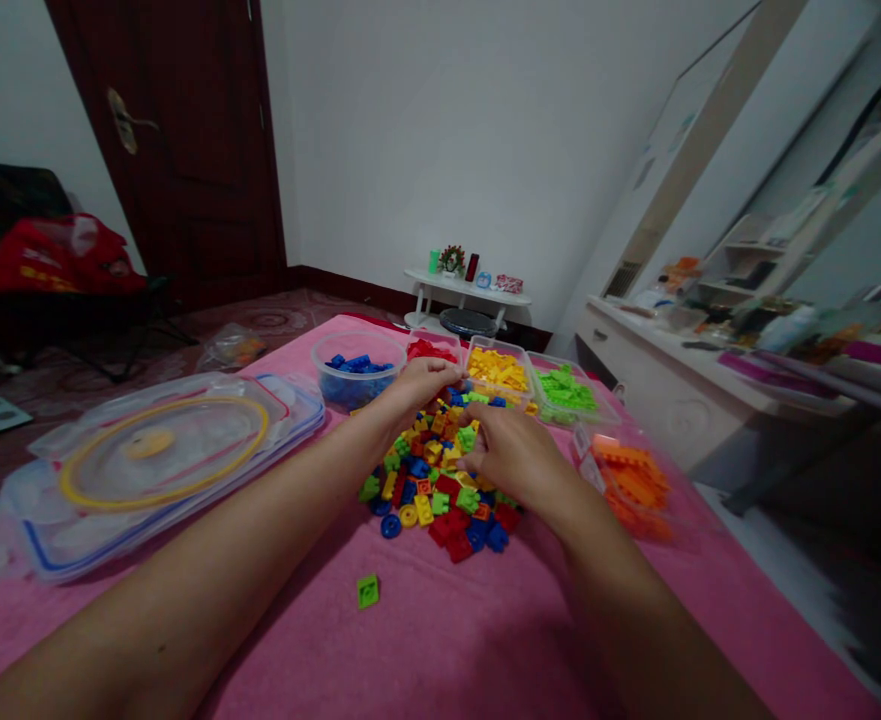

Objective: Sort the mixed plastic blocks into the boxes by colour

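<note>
A mixed pile of toy building bricks (444, 500) in red, blue, yellow, green and orange lies on a pink cloth (320, 630). My left hand (426, 382) reaches over the pile's far left side, by the tub of red bricks (431, 349). Its fingers are closed together at the tips, and whatever they hold is too small to make out. Over the right part of the pile is my right hand (513, 445), thumb and forefinger apart, with a green brick (466, 438) showing at the gap. One green brick (368, 591) lies alone nearer to me.
Beyond the pile stand a round tub of blue bricks (357, 366) and boxes of yellow bricks (498, 370) and green bricks (564, 390). A clear box of orange bricks (631, 480) is at right. Stacked lids (162, 455) cover the left. A white dresser (650, 370) stands rightward.
</note>
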### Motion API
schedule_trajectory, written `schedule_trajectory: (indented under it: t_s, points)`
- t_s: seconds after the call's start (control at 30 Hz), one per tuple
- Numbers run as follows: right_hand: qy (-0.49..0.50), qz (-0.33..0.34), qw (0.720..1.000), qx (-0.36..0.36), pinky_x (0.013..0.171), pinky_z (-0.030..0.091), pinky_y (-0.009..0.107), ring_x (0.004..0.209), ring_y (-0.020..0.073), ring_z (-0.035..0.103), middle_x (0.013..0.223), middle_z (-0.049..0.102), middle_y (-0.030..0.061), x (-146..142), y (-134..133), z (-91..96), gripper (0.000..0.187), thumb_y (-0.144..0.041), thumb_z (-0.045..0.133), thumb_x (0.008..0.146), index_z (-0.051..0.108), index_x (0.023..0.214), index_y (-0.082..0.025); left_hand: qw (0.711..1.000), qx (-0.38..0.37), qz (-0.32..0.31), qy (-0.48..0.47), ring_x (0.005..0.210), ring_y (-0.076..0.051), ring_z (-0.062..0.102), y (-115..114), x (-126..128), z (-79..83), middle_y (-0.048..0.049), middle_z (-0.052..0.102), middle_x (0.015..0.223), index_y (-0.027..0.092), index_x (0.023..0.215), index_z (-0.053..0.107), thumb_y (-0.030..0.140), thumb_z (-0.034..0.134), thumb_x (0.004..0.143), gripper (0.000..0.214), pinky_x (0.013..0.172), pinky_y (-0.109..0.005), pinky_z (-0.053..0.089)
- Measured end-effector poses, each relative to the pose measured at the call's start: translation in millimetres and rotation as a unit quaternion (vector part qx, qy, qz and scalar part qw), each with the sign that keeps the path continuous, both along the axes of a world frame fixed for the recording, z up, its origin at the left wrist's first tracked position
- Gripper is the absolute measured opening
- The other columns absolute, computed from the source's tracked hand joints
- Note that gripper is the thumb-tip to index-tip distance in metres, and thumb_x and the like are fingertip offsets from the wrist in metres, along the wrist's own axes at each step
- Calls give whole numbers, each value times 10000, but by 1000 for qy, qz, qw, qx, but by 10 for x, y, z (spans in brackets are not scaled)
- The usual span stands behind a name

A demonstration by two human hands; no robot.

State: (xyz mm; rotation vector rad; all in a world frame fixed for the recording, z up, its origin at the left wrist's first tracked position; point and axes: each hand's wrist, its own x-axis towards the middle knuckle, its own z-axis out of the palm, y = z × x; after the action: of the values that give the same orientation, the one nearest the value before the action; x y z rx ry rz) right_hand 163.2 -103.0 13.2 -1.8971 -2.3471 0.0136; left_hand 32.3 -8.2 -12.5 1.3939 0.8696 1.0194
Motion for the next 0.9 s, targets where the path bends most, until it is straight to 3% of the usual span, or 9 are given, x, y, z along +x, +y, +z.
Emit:
schedule_trajectory:
  t_s: [0.17, 0.23, 0.33, 0.4, 0.57, 0.67, 0.8, 0.9]
  points:
    - [-32, 163, 980, -111, 649, 365, 258, 840, 197, 602, 923, 685, 9, -124, -291, 62, 372, -288, 795, 558, 681, 911, -259, 1000, 0, 21, 21, 490, -47, 459, -25, 2, 36, -30, 622, 705, 121, 743, 626, 309, 627, 690, 195, 389, -144, 255]
    - [-60, 193, 971, -131, 672, 378, 277, 876, 220, 607, 956, 692, 34, -254, -411, 75, 346, -231, 769, 599, 687, 936, -244, 1000, -2, 21, 23, 491, -48, 462, -27, -1, 46, -28, 618, 699, 121, 736, 622, 306, 627, 689, 190, 392, -146, 259]
    - [-119, 167, 969, -140, 667, 392, 308, 897, 251, 624, 1002, 695, 104, -461, -522, 97, 258, -105, 598, 755, 689, 982, -188, 1000, -7, 18, 22, 494, -48, 457, -18, -10, 47, -24, 615, 698, 122, 735, 622, 311, 627, 690, 194, 397, -147, 270]
    - [-155, 139, 968, -140, 643, 402, 308, 869, 243, 640, 985, 702, 118, -557, -552, 97, 298, -45, 484, 810, 693, 979, -173, 1000, -12, 17, 17, 499, -46, 452, -10, -13, 40, -21, 616, 702, 123, 736, 626, 315, 633, 686, 198, 402, -146, 275]
    - [-146, 140, 972, -118, 681, 437, 310, 889, 241, 645, 1000, 705, 126, -585, -557, -6, 320, -22, 469, 812, 696, 998, -150, 1000, -17, 8, 9, 505, -43, 442, -5, -12, 17, -15, 603, 710, 123, 738, 628, 297, 621, 705, 178, 395, -139, 257]
    - [-115, 156, 974, -120, 690, 425, 308, 890, 244, 637, 985, 701, 126, -473, -497, -66, 310, -30, 473, 790, 704, 955, -156, 1000, -22, 10, 19, 514, -46, 449, -10, -15, 7, -18, 608, 732, 126, 783, 645, 291, 610, 730, 177, 397, -138, 273]
    - [-43, 180, 976, -118, 567, 353, 250, 714, 175, 595, 790, 676, 35, -160, -287, -35, 192, -90, 602, 658, 680, 786, -210, 999, -36, -1, 22, 506, -42, 459, -14, -5, -15, -28, 626, 770, 121, 836, 659, 287, 576, 787, 192, 395, -134, 271]
    - [63, 139, 986, -66, 524, 321, 224, 618, 123, 536, 705, 623, -11, 103, -82, 42, 149, -144, 650, 613, 636, 746, -210, 997, -73, -30, 10, 504, -58, 499, -21, 33, -50, -41, 631, 758, 120, 888, 649, 365, 536, 839, 274, 390, -134, 289]
